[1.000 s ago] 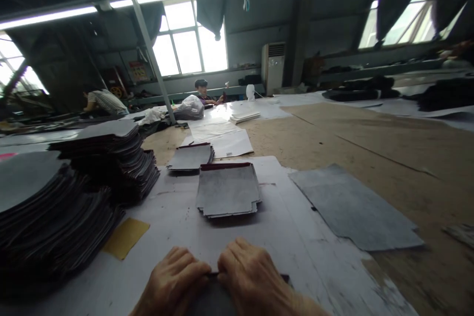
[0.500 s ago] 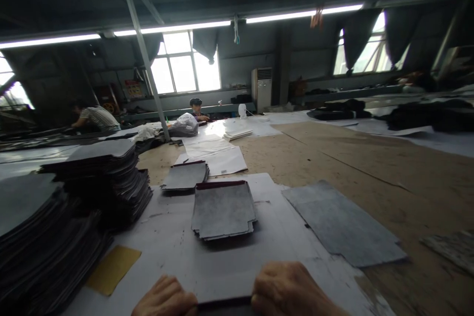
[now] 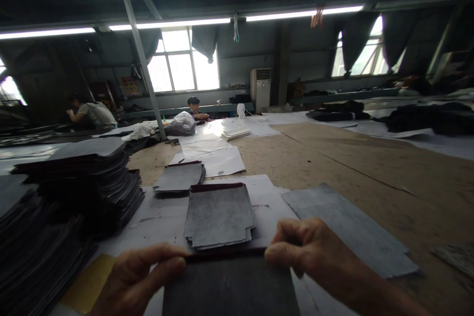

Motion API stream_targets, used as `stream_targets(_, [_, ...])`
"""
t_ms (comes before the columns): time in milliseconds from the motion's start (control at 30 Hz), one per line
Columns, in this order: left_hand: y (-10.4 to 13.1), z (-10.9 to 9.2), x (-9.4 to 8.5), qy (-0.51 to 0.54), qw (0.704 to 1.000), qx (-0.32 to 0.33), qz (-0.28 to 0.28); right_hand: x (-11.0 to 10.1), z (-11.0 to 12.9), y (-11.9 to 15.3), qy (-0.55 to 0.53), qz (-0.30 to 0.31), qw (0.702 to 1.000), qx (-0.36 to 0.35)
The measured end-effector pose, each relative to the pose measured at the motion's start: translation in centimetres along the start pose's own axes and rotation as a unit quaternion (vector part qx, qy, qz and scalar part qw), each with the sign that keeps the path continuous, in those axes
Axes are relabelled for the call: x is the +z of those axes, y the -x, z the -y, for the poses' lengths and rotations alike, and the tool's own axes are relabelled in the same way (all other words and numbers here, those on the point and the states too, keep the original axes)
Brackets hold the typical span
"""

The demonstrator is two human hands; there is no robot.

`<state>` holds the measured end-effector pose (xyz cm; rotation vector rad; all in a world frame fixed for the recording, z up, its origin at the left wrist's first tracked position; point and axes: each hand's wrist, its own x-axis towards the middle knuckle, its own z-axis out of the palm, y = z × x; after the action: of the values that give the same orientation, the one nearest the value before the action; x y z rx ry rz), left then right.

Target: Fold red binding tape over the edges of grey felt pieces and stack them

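Note:
A dark grey fabric panel (image 3: 229,284) with a dark folded top edge hangs between my hands at the bottom of the view. My left hand (image 3: 138,276) pinches its upper left corner between thumb and fingers. Its upper right corner is gripped by my right hand (image 3: 305,244). Just beyond the panel lies a small stack of grey panels (image 3: 220,215) with maroon top edges and notched corners. Another such stack (image 3: 180,177) sits behind it to the left. The lower part of the held panel is cut off by the frame.
Tall piles of dark panels (image 3: 85,187) stand on the left, near a yellow card (image 3: 89,284). A grey sheet (image 3: 348,229) lies to the right on the brown tabletop (image 3: 370,168). Across the table are a metal post (image 3: 142,54), a plastic bag (image 3: 181,124) and two people.
Both hands have risen and moved forward, bringing the held panel up into view near the front stack. The camera view has shifted slightly.

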<state>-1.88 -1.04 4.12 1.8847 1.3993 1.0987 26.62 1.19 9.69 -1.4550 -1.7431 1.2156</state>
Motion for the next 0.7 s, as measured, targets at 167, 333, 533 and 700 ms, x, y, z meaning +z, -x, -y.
stream_targets(167, [-7.3, -1.9, -1.5, 0.057, 0.996, -0.073, 0.01, -1.5, 1.2, -6.1, 0.025, -0.01, 0.997, -0.074])
stream_targets(333, [-12.3, 1.1, 0.3, -0.159, 0.987, 0.007, -0.031, 0.3, -0.9, -12.3, 0.175, -0.148, 0.969, -0.093])
stream_targets(533, [-13.7, 4.5, 3.1, -0.263, 0.952, 0.048, -0.148, 2.3, -2.6, -14.4, 0.302, -0.238, 0.915, -0.119])
stream_targets(700, [-13.2, 4.3, 4.2, -0.315, 0.929, 0.143, -0.128, 3.0, -3.0, -14.6, 0.337, -0.254, 0.902, -0.094])
